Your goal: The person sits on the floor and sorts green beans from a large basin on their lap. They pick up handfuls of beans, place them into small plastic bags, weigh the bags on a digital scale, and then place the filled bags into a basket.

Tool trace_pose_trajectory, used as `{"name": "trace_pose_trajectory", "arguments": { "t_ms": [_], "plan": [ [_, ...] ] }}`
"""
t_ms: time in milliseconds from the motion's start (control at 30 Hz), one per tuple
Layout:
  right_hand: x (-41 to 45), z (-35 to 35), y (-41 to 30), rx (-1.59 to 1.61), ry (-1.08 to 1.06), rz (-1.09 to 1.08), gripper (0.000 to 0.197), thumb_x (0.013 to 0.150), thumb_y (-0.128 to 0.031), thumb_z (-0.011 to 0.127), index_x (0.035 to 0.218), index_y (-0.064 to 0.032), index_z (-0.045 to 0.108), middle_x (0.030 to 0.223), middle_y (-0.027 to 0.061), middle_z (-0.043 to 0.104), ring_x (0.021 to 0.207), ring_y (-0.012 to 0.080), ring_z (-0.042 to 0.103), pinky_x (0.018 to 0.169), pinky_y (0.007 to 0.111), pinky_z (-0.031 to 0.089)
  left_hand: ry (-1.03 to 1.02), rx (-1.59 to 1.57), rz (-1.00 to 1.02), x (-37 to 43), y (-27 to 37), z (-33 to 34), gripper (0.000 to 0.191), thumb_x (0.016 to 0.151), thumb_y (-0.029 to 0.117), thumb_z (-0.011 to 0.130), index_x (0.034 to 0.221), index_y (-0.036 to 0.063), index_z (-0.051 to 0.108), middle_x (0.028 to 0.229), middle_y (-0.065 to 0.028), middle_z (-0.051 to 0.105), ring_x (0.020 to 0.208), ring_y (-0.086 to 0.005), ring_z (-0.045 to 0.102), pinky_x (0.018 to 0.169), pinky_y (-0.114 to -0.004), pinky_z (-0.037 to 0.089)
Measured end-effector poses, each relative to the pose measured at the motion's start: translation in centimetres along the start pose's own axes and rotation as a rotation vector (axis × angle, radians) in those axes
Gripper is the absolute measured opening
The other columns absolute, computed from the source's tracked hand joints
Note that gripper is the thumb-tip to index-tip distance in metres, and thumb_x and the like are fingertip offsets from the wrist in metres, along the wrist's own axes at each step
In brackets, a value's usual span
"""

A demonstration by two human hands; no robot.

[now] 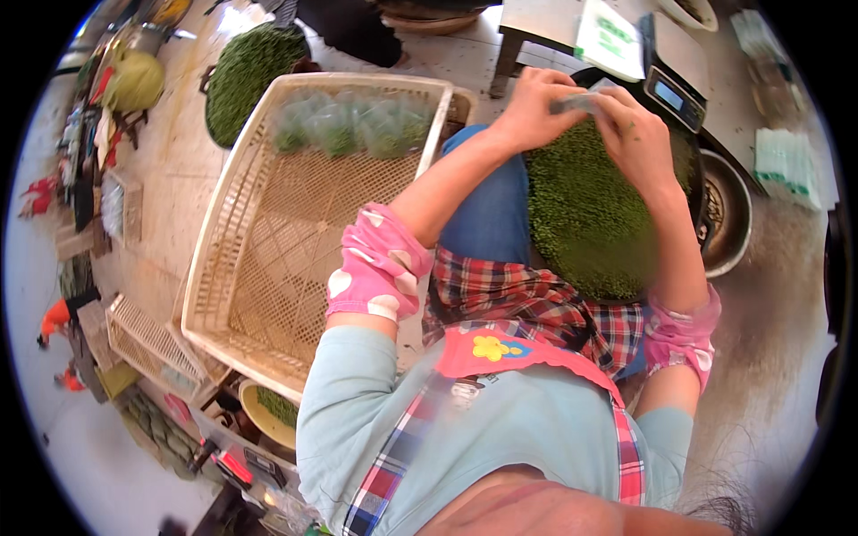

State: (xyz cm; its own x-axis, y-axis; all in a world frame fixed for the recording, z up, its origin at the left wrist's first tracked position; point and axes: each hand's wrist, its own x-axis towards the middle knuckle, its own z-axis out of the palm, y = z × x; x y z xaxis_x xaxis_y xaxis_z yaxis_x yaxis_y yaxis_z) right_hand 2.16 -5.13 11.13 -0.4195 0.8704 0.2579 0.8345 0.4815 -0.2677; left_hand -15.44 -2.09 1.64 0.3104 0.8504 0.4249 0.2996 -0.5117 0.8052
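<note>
Above a round dark tub heaped with small green leaves (pixel 583 194), both hands are raised and close together. My left hand (pixel 541 110) pinches one side of a small clear plastic bag (pixel 576 102). The other side of the bag is between the fingers of my right hand (pixel 633 130), which has bits of green stuck on its back. Whether anything is inside the bag cannot be seen. To the left stands a cream plastic crate (pixel 211 234) with a mesh floor. Several clear bags with greens (pixel 335 127) are lined up along its far end.
A digital scale (pixel 673 97) and a pack of printed plastic bags (pixel 610 40) lie on the table ahead. A metal basin (pixel 734 234) is at right, near more bag packs (pixel 785 167). Another tub of greens (pixel 248 80) stands far left, beside a person's dark-clothed leg (pixel 348 27).
</note>
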Motion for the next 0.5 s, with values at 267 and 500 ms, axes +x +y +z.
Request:
{"name": "trace_pose_trajectory", "arguments": {
  "t_ms": [267, 500],
  "plan": [
    [1.8, 2.8, -3.4, 0.47, 0.124, -0.047, 0.026, 0.091, -0.013, 0.066, 0.117, -0.0097, 0.066, 0.12, 0.0013, 0.065, 0.078, 0.0169, 0.066, 0.069, 0.032, 0.054, 0.215, 0.2, -0.331, -10.9, -5.6, -13.2, 0.021, 0.085, 0.017, 0.073, 0.102, 0.0048, 0.074, 0.102, -0.0136, 0.069, 0.103, -0.025, 0.062, 0.089, -0.037, 0.049],
    [-5.6, 8.2, 4.4, 0.403, -0.215, 0.262, 0.032, 0.093, -0.019, 0.065, 0.123, -0.0077, 0.063, 0.128, 0.0087, 0.06, 0.106, 0.0243, 0.062, 0.086, 0.035, 0.051, 0.225, 0.44, -0.453, -21.0, -17.1, -10.4, 0.042, 0.075, 0.017, 0.083, 0.114, 0.0059, 0.07, 0.127, -0.0183, 0.059, 0.119, -0.031, 0.055, 0.098, -0.042, 0.045]
  ]
}}
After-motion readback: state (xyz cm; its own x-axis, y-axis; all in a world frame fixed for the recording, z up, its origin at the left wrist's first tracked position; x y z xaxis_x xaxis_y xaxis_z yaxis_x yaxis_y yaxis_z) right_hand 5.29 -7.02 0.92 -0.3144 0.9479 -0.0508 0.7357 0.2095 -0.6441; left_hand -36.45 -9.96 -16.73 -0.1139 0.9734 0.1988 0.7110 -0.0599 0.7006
